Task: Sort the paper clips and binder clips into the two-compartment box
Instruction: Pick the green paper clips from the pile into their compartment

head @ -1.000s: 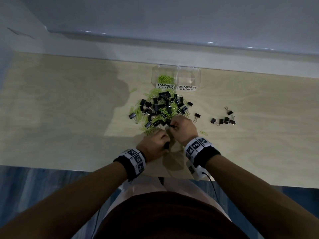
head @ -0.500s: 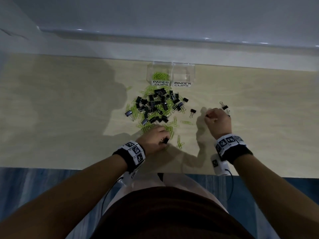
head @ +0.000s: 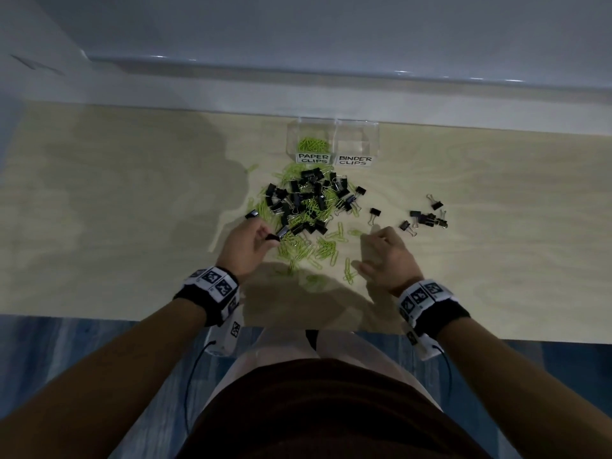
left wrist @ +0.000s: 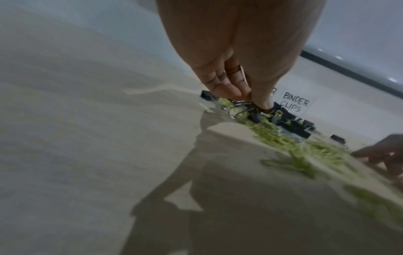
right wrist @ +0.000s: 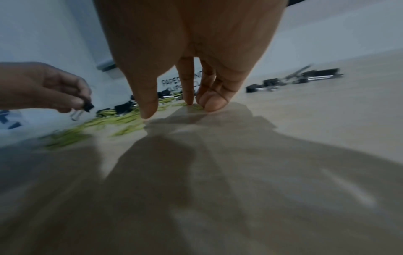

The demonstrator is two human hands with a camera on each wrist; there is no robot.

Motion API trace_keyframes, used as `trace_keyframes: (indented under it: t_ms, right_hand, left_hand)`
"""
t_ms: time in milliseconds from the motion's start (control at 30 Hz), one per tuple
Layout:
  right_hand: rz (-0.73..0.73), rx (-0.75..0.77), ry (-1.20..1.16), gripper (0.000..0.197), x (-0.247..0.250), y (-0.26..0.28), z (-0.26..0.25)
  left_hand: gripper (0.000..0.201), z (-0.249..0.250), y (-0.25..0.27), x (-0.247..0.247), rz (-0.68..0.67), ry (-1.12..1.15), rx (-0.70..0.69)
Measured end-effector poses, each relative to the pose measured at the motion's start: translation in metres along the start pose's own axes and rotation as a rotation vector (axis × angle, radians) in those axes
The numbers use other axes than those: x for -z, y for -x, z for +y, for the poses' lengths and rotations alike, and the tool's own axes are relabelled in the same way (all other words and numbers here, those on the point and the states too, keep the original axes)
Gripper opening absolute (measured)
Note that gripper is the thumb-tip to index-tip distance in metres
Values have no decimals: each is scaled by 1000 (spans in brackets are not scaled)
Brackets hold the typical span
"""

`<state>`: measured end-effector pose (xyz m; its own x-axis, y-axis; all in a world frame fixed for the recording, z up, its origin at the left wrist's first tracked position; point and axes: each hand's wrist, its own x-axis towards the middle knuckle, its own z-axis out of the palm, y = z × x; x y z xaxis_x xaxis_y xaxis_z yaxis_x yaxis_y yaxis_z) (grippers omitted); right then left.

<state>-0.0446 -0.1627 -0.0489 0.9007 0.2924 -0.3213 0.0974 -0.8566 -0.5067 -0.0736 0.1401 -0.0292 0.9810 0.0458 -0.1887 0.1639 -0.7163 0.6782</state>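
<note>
The clear two-compartment box [head: 373, 138] stands at the far edge of the table. Its left half, labelled PAPER CLIPS, holds green paper clips [head: 311, 145]; the half labelled BINDER CLIPS [head: 354, 160] looks empty. In front of it lies a mixed pile [head: 308, 207] of black binder clips and green paper clips. My left hand [head: 270, 236] is at the pile's near left edge and pinches one black binder clip [head: 274, 237], which the left wrist view [left wrist: 254, 112] and the right wrist view [right wrist: 88, 106] also show. My right hand [head: 369, 250] is open, its straight fingertips [right wrist: 209, 105] touching the table beside loose paper clips [head: 349, 271].
A small group of binder clips [head: 427, 218] lies apart to the right of the pile, with one single clip [head: 375, 213] between them. A white ledge [head: 496, 114] runs behind the box. The table's near edge [head: 530, 341] is just behind my wrists.
My right hand came back from the binder clips on the right to the table near the loose paper clips. My left hand moved left along the pile's near edge, still pinching a black clip.
</note>
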Motion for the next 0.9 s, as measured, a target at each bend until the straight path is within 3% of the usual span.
trace_keyframes:
  t_ms: [133,300,433,667,833,900]
  right_hand:
    - [-151,97,67,75,-3,-5,-34]
    - [-168,105,187,91,-5,-9,-44]
    - [-138,154,197,74,-14,-17,-58]
    - [-61,312,108,23,-13,-31,-73]
    - [-5,339,65,12,-5,-35,-63]
    - [0,264,-2,14,-1,-38,-57]
  left_hand:
    - [35,-17,6,5,23,-168,-121]
    - [58,-7,25,-11,-269,-201,-279]
    - [64,0,17,-29,-276,-244,-244]
    - [35,36,-8,-42,-344,-397,-278]
    - [26,42,-20,-41,-407,-603,-458]
    - [24,42,-28,-37,-443,-623,-469]
